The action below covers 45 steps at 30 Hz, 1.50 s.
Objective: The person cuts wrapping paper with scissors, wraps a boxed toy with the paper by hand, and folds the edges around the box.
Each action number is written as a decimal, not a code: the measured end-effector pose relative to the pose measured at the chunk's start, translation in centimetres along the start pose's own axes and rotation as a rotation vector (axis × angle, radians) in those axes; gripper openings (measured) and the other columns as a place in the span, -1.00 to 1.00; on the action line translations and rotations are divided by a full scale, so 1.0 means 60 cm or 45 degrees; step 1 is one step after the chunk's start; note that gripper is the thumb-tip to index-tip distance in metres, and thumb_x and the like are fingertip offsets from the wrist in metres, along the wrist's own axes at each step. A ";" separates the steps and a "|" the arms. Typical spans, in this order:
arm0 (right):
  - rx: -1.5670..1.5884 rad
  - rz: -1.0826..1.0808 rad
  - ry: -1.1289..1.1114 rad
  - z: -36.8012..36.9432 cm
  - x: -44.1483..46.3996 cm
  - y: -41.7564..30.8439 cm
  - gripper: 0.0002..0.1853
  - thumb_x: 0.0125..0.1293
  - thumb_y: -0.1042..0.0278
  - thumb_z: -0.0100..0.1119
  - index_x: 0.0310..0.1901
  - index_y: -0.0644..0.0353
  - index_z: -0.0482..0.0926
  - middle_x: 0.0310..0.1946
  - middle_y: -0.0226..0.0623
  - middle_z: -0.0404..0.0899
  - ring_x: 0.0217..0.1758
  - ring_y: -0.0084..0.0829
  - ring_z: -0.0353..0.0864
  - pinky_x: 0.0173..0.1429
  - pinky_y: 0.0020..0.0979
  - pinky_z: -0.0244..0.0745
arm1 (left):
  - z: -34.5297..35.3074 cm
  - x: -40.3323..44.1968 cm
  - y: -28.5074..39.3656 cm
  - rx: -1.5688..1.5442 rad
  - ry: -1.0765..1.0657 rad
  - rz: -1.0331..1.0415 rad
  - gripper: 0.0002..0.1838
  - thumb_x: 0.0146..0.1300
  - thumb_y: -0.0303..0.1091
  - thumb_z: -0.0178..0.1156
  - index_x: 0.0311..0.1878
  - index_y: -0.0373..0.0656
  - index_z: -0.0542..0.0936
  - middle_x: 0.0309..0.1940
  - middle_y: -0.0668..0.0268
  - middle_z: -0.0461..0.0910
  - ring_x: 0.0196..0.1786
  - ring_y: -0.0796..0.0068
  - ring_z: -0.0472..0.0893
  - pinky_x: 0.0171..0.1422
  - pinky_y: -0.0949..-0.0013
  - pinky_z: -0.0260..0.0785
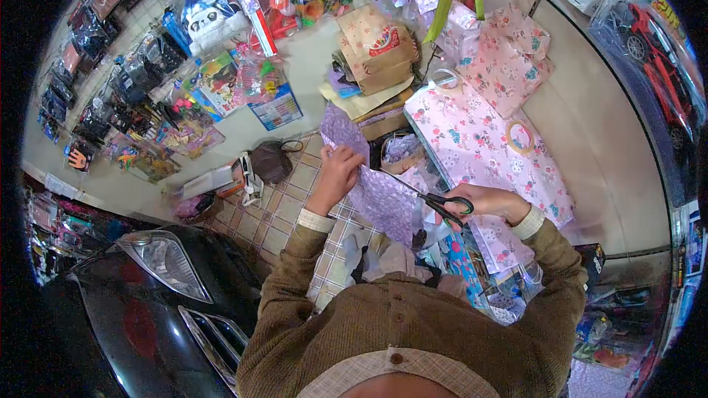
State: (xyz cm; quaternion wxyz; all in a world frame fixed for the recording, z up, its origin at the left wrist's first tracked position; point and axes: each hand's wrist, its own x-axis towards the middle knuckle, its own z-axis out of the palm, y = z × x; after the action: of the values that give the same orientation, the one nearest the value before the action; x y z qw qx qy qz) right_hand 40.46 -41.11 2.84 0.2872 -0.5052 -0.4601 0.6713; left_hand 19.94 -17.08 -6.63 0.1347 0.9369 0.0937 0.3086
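A sheet of purple patterned paper (pixel 387 206) hangs in front of the person, above the tiled floor. Its upper left part is pinched in my left hand (pixel 339 177). My right hand (pixel 483 203) grips black scissors (pixel 441 206) with green inside the handles. The scissor blades point left and lie at the paper's upper right edge; whether they are parted is hard to tell. To the right, pink floral paper (pixel 479 140) lies on the counter, with a tape roll (pixel 520 136) and a clear ring-shaped roll (pixel 445 79) on it.
Brown paper bags (pixel 376 48) stand beyond the purple paper. A black motorcycle or vehicle front (pixel 147 302) is at the lower left. Packaged goods (pixel 133 81) hang at the upper left. A boxed red toy car (pixel 656 66) is at the right.
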 end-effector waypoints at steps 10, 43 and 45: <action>0.027 0.022 0.058 0.002 -0.009 -0.005 -0.53 0.25 -0.03 0.20 -0.18 0.34 0.58 -0.38 -0.45 0.59 -0.45 -0.68 0.50 -0.35 -0.61 0.41 | 0.000 -0.006 0.000 -0.005 0.001 -0.005 -0.75 -0.11 -0.57 0.16 -0.29 -0.08 0.53 -0.37 0.32 0.48 -0.14 0.32 0.46 0.02 0.15 0.06; 0.053 0.024 0.114 -0.013 -0.001 0.009 -0.58 0.22 0.06 0.26 -0.15 0.33 0.59 -0.37 -0.49 0.60 -0.45 -0.75 0.50 -0.37 -0.68 0.40 | 0.007 0.004 0.028 -0.054 -0.096 0.058 -0.75 -0.10 -0.51 0.20 -0.28 -0.06 0.51 -0.35 0.32 0.47 -0.12 0.33 0.45 -0.01 0.15 0.06; 0.044 0.025 0.112 -0.012 -0.002 0.002 -0.58 0.22 0.05 0.26 -0.16 0.32 0.60 -0.40 -0.50 0.60 -0.46 -0.76 0.49 -0.38 -0.68 0.39 | 0.004 0.007 0.030 -0.050 -0.100 0.071 -0.75 -0.11 -0.51 0.20 -0.28 -0.07 0.51 -0.35 0.32 0.47 -0.12 0.33 0.45 -0.01 0.15 0.06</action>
State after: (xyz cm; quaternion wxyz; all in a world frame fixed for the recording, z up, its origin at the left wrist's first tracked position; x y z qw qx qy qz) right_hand 41.22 -41.03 2.75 0.3091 -0.5336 -0.4302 0.6593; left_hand 20.60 -18.71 -6.01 0.1481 0.9477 0.0559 0.2771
